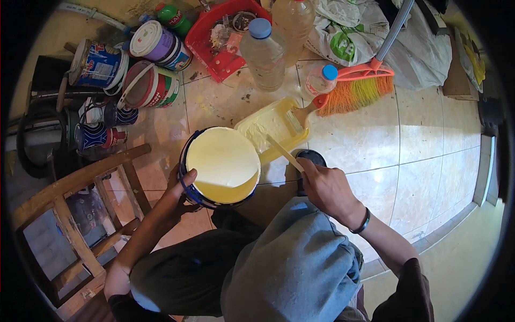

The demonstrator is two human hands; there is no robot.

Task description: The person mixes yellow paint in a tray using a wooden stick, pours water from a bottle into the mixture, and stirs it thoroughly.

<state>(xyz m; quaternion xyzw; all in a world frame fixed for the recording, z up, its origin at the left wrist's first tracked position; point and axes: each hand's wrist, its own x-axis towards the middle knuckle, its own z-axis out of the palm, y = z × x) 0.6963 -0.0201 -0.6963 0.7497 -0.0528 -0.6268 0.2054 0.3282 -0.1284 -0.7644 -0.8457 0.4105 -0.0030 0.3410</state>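
The paint bucket (222,166), full of pale yellow paint, is tilted on the floor (429,139) and gripped at its near rim by the left hand (179,193). Right of the bucket, a wooden stick (284,153) is clenched in the right hand (327,188). Just beyond the bucket lies a yellow tray (273,126); farther off, two plastic bottles (264,53) and a broom (357,88) are seen.

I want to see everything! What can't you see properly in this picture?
Head view:
- Lower end of the wooden stick: hidden inside the right hand.
- Left hand fingers: hidden behind the paint bucket.
- Black lid: mostly covered by the right hand.
- Broom handle: cut off at the top edge.
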